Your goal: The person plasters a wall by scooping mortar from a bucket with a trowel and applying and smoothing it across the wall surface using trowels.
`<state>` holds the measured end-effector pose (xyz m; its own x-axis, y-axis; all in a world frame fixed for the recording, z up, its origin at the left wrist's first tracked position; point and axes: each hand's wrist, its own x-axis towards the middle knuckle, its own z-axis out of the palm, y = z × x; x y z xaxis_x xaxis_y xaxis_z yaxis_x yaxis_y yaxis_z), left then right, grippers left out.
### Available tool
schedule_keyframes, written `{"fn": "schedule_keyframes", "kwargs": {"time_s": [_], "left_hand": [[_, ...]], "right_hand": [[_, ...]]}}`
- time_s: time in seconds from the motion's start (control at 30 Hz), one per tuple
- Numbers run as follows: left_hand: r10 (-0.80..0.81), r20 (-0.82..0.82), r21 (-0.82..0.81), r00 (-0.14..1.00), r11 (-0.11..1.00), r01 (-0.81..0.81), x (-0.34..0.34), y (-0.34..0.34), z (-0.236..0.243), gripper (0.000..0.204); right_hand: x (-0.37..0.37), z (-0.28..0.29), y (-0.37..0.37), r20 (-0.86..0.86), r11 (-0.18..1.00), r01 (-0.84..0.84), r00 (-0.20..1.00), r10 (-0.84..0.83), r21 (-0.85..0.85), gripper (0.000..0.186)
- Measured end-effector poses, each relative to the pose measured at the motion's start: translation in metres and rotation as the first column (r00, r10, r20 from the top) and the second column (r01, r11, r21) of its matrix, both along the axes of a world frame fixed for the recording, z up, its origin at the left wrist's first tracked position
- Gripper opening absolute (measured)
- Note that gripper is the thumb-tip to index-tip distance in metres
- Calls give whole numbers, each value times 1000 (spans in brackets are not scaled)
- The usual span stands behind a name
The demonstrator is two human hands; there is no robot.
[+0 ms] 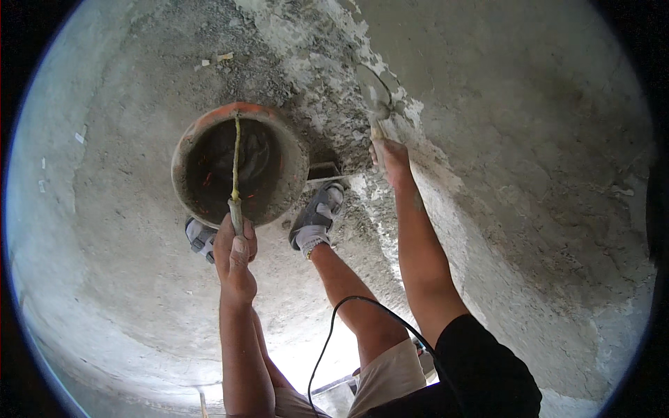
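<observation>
A round, cement-crusted bucket with an orange rim (233, 107) has grey wet-looking material inside. Its handle (237, 160), yellowish with a grey grip, runs across the opening, and my left hand (237, 254) is closed around that grip. In my right hand (394, 160) is a trowel (376, 94) by its handle; the grey blade lies at the rough strip where the plastered wall (543, 111) meets the floor, to the right of the bucket.
The grey concrete floor (97, 174) has gritty debris (258, 73) and small pale scraps (225, 56). My sandalled feet (317, 216) are beside and behind the bucket. A flat grey piece (324, 174) lies by my foot. A black cable (352, 298) loops across the bottom of the view.
</observation>
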<state>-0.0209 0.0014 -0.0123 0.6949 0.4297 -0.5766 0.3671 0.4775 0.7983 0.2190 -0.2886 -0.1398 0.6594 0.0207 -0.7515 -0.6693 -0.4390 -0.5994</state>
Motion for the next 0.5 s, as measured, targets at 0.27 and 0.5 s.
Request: {"fn": "schedule_keyframes", "kwargs": {"time_s": [0.27, 0.5], "left_hand": [[4, -10, -59, 1000, 998, -5, -9, 6, -1, 60], [0, -4, -61, 1000, 998, 0, -9, 11, 1, 58]], "right_hand": [[16, 96, 67, 175, 984, -32, 983, 63, -175, 20], [65, 41, 87, 232, 996, -39, 972, 19, 82, 19]]}}
